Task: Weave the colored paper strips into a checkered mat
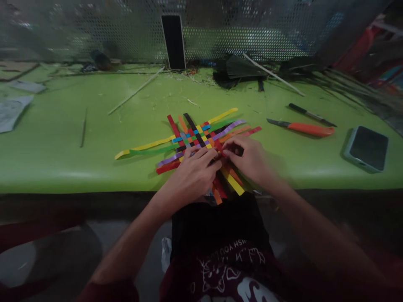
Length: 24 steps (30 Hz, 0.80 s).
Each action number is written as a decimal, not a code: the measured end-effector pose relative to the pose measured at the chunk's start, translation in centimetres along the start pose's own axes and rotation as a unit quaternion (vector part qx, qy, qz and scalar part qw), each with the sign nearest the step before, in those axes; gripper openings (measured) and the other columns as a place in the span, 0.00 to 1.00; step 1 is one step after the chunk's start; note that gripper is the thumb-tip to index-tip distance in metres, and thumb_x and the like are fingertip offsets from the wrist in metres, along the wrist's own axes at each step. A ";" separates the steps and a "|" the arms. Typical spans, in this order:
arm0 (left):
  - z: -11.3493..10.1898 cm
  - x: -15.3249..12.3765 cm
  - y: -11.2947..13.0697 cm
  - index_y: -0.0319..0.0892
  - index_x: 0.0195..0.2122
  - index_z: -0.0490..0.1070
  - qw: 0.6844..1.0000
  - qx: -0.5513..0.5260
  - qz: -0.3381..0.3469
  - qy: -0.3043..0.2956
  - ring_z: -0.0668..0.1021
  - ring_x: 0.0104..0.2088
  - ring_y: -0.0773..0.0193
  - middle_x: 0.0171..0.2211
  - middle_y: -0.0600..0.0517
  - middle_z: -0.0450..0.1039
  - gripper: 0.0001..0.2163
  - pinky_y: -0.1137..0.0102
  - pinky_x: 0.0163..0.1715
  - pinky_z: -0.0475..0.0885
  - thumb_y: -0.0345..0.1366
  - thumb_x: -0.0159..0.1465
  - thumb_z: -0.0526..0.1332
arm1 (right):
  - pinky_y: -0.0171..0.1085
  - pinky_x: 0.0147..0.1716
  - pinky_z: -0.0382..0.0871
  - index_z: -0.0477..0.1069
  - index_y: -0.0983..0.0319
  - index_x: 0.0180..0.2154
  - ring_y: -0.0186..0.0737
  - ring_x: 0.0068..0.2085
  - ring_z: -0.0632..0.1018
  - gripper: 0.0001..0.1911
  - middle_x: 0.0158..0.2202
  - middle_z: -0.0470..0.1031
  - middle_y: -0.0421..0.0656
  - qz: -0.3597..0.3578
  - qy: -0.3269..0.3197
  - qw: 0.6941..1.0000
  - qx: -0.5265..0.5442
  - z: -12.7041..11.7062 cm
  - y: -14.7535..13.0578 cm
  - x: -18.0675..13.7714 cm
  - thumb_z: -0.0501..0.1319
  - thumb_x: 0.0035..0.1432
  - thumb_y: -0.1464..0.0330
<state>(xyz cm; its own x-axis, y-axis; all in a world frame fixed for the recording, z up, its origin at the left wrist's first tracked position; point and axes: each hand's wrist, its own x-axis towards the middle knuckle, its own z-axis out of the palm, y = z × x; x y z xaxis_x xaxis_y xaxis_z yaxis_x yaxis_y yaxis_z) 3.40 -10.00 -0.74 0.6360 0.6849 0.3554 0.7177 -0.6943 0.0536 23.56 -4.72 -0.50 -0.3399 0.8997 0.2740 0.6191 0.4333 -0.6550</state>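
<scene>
A small mat of woven coloured strips (199,135) lies on the green table near its front edge. Loose ends in yellow, green, purple, orange and red fan out on all sides. My left hand (197,170) rests over the near part of the weave, its fingers curled and pressing on the strips. Just to the right, my right hand (247,157) pinches a red strip (220,147) between thumb and fingers. The fingertips of both hands almost meet, and the part of the weave beneath them is hidden. A yellow strip end (234,184) hangs toward my lap.
To the right lie an orange-handled knife (310,129), a dark slim cutter (311,114) and a thick phone-like device (367,149). A phone (174,42) leans upright against the perforated metal panel (126,37). Thin sticks (135,92) and dark scraps (236,69) lie behind; papers (12,112) sit left.
</scene>
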 end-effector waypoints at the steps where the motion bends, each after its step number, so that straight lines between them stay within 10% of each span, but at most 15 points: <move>1: 0.0 0.0 0.0 0.38 0.52 0.75 1.000 0.001 -0.002 0.001 0.76 0.51 0.48 0.50 0.41 0.74 0.12 0.50 0.55 0.69 0.29 0.74 0.54 | 0.41 0.33 0.70 0.74 0.57 0.35 0.40 0.31 0.76 0.02 0.32 0.80 0.42 0.004 -0.003 1.000 0.010 -0.1 0.2 0.2 0.64 0.60 0.70; 14: -0.1 -0.1 0.0 0.38 0.61 0.71 1.000 -0.015 -0.007 -0.015 0.73 0.58 0.48 0.62 0.41 0.71 0.17 0.50 0.57 0.67 0.29 0.76 0.51 | 0.50 0.48 0.75 0.82 0.55 0.46 0.49 0.46 0.80 0.15 0.43 0.82 0.47 -0.138 0.005 0.988 -0.074 -2.1 0.8 -2.5 0.57 0.69 0.72; 24: 0.1 -0.1 0.1 0.35 0.60 0.72 1.000 -0.025 0.003 0.000 0.75 0.57 0.48 0.61 0.42 0.74 0.16 0.51 0.55 0.67 0.28 0.75 0.52 | 0.49 0.42 0.67 0.78 0.65 0.50 0.51 0.44 0.74 0.15 0.46 0.82 0.50 -0.254 -0.039 0.899 -0.355 -2.1 -0.3 -4.2 0.53 0.72 0.75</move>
<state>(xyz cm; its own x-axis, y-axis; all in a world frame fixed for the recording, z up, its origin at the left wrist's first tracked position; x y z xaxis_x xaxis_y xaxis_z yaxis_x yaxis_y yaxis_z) 3.40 -10.10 -0.84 0.6396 0.6813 0.3559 0.6993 -0.7080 0.0986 26.27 -8.58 0.04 -0.7376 0.5818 0.3428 0.6564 0.7368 0.1618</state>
